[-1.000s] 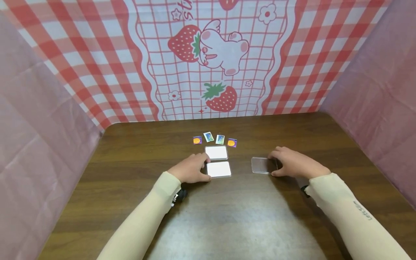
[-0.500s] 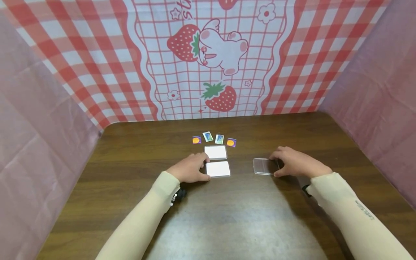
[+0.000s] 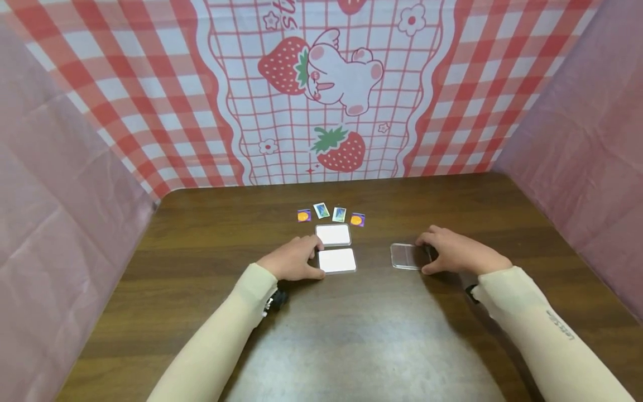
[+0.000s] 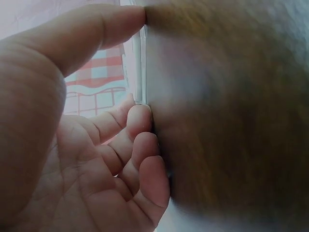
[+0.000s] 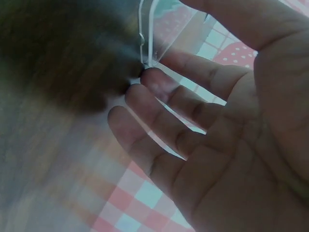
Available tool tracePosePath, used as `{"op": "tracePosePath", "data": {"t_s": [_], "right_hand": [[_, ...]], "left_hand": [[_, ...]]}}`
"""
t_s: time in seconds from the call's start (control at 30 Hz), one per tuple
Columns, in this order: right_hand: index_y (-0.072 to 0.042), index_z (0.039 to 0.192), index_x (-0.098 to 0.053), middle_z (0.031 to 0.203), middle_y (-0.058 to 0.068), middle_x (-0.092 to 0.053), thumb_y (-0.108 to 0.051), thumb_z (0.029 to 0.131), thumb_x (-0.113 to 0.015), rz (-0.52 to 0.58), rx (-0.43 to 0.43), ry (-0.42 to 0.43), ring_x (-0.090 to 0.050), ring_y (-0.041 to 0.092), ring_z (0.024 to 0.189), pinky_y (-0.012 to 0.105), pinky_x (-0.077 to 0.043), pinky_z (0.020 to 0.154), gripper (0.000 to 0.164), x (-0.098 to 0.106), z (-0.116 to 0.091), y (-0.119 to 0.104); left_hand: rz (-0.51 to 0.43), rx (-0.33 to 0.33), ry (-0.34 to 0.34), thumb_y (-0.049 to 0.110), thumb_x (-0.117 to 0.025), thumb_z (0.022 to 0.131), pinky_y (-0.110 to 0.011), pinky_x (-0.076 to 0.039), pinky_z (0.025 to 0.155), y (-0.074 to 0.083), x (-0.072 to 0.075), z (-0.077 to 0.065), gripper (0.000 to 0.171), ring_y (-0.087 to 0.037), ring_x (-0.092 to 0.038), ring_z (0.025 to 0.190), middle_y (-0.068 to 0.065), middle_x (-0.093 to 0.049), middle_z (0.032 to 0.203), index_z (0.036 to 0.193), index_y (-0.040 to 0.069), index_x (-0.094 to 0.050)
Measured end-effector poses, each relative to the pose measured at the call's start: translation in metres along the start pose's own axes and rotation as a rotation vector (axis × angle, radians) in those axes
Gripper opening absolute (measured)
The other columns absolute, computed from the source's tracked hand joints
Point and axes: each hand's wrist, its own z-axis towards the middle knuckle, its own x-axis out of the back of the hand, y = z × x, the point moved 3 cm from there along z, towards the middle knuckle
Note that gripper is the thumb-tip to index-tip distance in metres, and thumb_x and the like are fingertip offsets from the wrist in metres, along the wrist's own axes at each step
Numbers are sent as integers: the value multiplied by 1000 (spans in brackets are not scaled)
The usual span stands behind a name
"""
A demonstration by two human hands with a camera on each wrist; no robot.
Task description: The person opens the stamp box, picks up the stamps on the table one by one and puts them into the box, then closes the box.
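Note:
In the head view, my left hand (image 3: 292, 259) holds the left end of a flat clear plastic case (image 3: 337, 261) with a white face, lying on the table. Thumb and fingers lie at its opposite long edges; the left wrist view shows the clear rim (image 4: 143, 67) edge-on between them. Just beyond it lies a second, similar white-faced case (image 3: 334, 235). To the right, a thin transparent cover (image 3: 404, 256) is held at its right end by the thumb and fingers of my right hand (image 3: 458, 252). Its clear edge (image 5: 150, 34) shows in the right wrist view, the other fingers spread below.
Behind the cases several small picture cards lie in an arc: a purple-orange one (image 3: 303, 215), two white-bordered ones, and another purple-orange one (image 3: 358, 219). A strawberry-print cloth (image 3: 341, 151) hangs behind the brown wooden table (image 3: 351, 346). Pink cloths hang at both sides.
My right hand and the transparent cover have shifted slightly to the right since a second ago. My left hand stays on the nearer case.

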Motion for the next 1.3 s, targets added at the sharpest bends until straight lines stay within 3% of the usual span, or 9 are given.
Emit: {"op": "tracePosePath", "data": {"t_s": [0.17, 0.43, 0.57, 0.67, 1.0, 1.3], "right_hand": [[6, 140, -54, 133, 27, -54, -36, 84, -87, 36, -40, -65, -56, 43, 120, 59, -49, 94, 78, 11, 4, -10], [2, 134, -62, 133, 20, -60, -26, 90, -81, 25, 59, 68, -56, 39, 125, 56, -47, 101, 56, 19, 35, -52], [0, 131, -65, 129, 17, -63, -26, 92, -80, 48, 133, 96, -60, 35, 122, 53, -49, 101, 49, 18, 55, -78], [-3, 129, -67, 126, 13, -65, -27, 91, -81, 34, 140, 104, -61, 31, 120, 51, -50, 101, 47, 16, 63, -90], [-3, 128, -67, 118, 11, -66, -26, 90, -81, -13, 124, 73, -61, 25, 106, 49, -52, 92, 47, 13, 63, -88], [-4, 124, -69, 118, 11, -66, -26, 92, -80, 15, 130, 52, -62, 26, 106, 48, -52, 92, 40, 15, 60, -85]], "left_hand": [[-2, 5, -7, 38, -82, 89, -39, -48, 92, 0, -1, 0, 54, -19, -54, 101, -4, -59, 109, 128, 12, -55], [11, 2, -1, 38, -82, 88, -38, -48, 93, 0, -1, 1, 55, -19, -55, 101, -4, -60, 108, 128, 11, -56], [10, 10, 2, 39, -82, 88, -38, -48, 93, -2, -1, 2, 57, -19, -55, 102, -4, -60, 109, 130, 11, -55], [-3, 7, -3, 41, -81, 88, -39, -47, 94, -2, -1, 2, 59, -19, -54, 103, -4, -60, 111, 131, 11, -55], [-9, 17, -9, 40, -82, 88, -39, -48, 93, -1, -1, 1, 60, -19, -54, 104, -4, -60, 111, 132, 10, -55], [-4, 1, -5, 38, -81, 89, -40, -47, 95, 2, -1, 1, 56, -22, -54, 105, -6, -60, 112, 130, 10, -54]]}}
